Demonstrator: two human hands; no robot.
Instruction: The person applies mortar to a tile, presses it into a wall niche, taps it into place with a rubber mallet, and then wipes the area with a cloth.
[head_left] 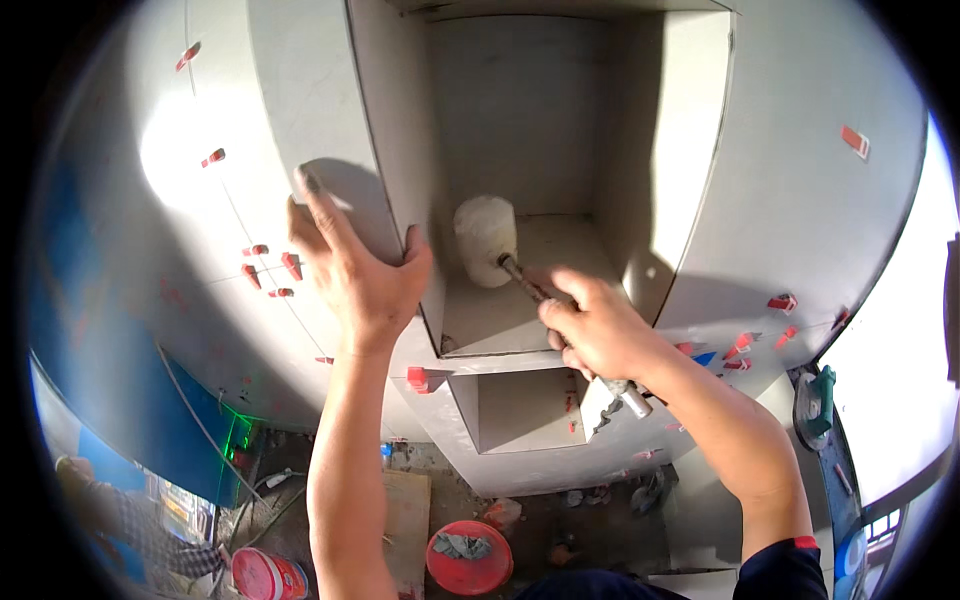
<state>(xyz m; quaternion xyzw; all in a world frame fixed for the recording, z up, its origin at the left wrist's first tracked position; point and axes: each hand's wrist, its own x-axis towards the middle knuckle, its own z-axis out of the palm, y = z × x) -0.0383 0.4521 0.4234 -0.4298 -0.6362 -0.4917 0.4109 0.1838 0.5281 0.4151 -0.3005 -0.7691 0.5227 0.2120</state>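
Note:
My right hand is wrapped round the handle of a mallet with a thick white head. The head is inside a tiled wall niche, near its left side wall and back lower corner; whether it touches the tile I cannot tell. My left hand lies spread over the niche's left front edge, fingers on the wall face and thumb at the inner side. It holds nothing. Below, a smaller tiled niche opens in the wall, partly hidden by my right hand.
Red tile wedges stick out of the joints on both sides. On the floor stand a red basin with a grey cloth and a red and white bucket. A green-handled tool rests at the right. Another person's checked sleeve shows lower left.

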